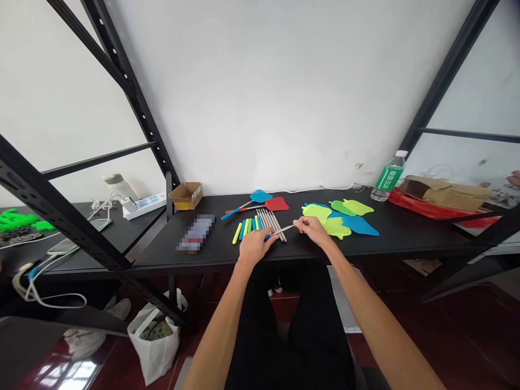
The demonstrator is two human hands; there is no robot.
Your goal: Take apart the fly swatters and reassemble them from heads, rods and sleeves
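My left hand (255,246) is closed on a blue handle (267,235), mostly hidden by the fingers. From it a thin metal rod (283,229) slants up to the right, its far end pinched in my right hand (313,229). Beneath the rod lies a row of several metal rods (268,218). Blue and yellow-green handle tubes (242,228) lie side by side by my left hand. Beside my right hand are loose leaf-shaped swatter heads, among them a perforated yellow-green head (339,227) and a blue head (361,225). Behind lie a blue swatter head (260,196) and a red swatter head (277,203) on rods with handles.
A blurred phone-like slab (196,234) and a small open cardboard box (186,196) are on the left of the black table (219,255). A water bottle (389,176) stands at the right, before a brown carton (442,196). Black metal posts (136,95) frame both sides.
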